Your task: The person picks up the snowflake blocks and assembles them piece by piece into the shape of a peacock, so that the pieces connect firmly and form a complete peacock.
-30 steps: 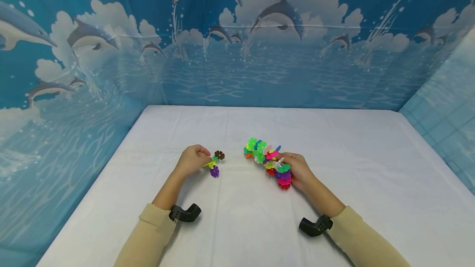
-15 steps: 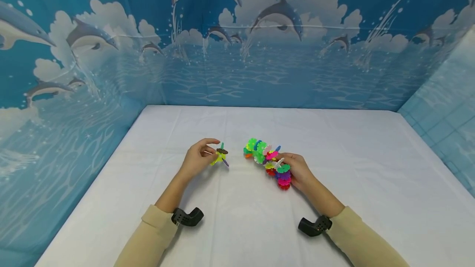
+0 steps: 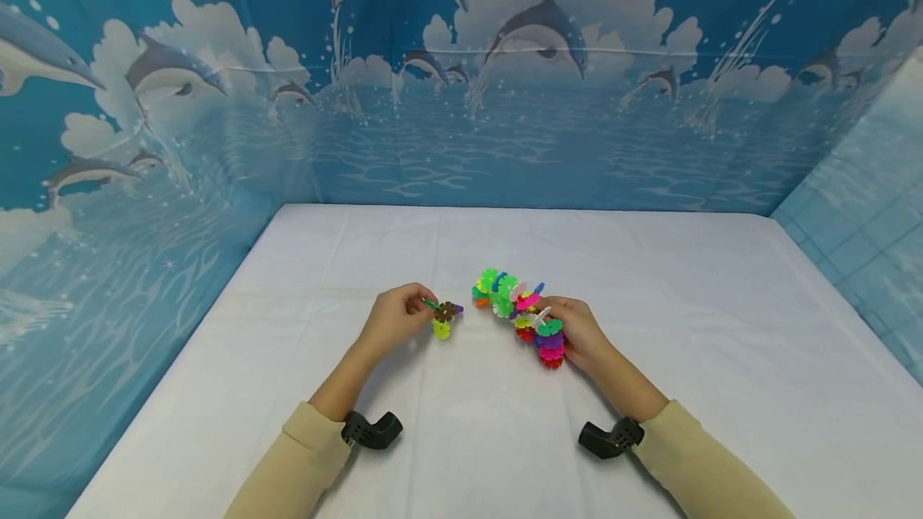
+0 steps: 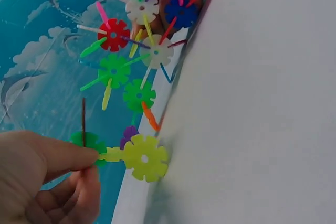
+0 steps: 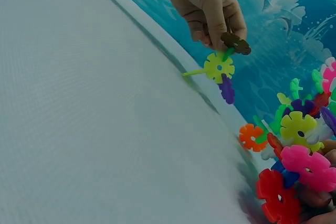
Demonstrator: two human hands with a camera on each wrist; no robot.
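My left hand [image 3: 400,317] pinches a small cluster of interlocking plastic flower discs between thumb and fingers. The left wrist view shows the pinch at a green disc [image 4: 93,141]; a yellow disc [image 4: 137,166], a purple one [image 4: 127,136] and a brown one seen edge-on [image 4: 83,121] join onto it. My right hand [image 3: 582,332] holds a larger, many-coloured assembly of the same discs [image 3: 507,287] by its right end. A gap separates the two pieces. In the right wrist view, pink [image 5: 299,169] and red [image 5: 273,195] discs partly hide the right fingers.
A white cloth covers the table [image 3: 469,439]. Blue dolphin-printed curtains [image 3: 461,150] hang behind it and along the sides. Each wrist wears a black camera mount, the left one [image 3: 371,431] and the right one [image 3: 611,439].
My left hand has moved right, bringing the small cluster closer to the large assembly. The cluster has been turned, so its yellow disc now hangs below the brown one. The right hand stays put.
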